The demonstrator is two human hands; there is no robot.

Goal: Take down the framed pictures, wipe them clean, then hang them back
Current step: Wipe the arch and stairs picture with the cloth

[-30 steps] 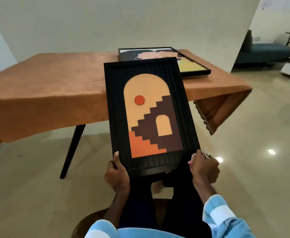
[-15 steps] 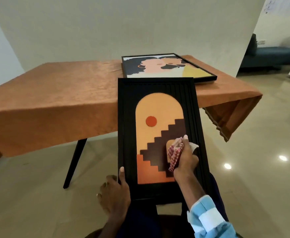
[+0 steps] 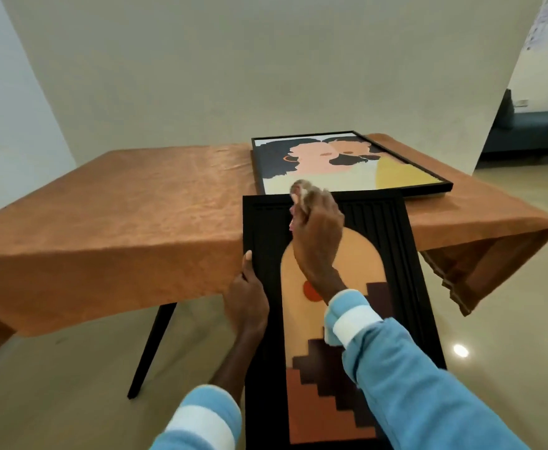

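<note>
A tall black-framed picture [image 3: 392, 254] with an orange arch and brown stairs leans from my lap against the table edge. My left hand [image 3: 246, 300] grips its left edge, thumb on the front. My right hand [image 3: 316, 235] holds a bunched cloth [image 3: 300, 190] and presses it on the frame's top band. A second framed picture [image 3: 347, 165], showing two faces, lies flat on the table just behind.
The table [image 3: 120, 216] wears an orange cloth that hangs over its near edge and right corner; a black leg [image 3: 151, 349] stands below. A plain wall rises behind. Glossy floor lies to the right, with a dark blue sofa [image 3: 532, 131] in the far room.
My right hand has carried the cloth from the picture's lower right up to its top band. My left hand has slid up the left edge from the bottom corner. The view has moved closer.
</note>
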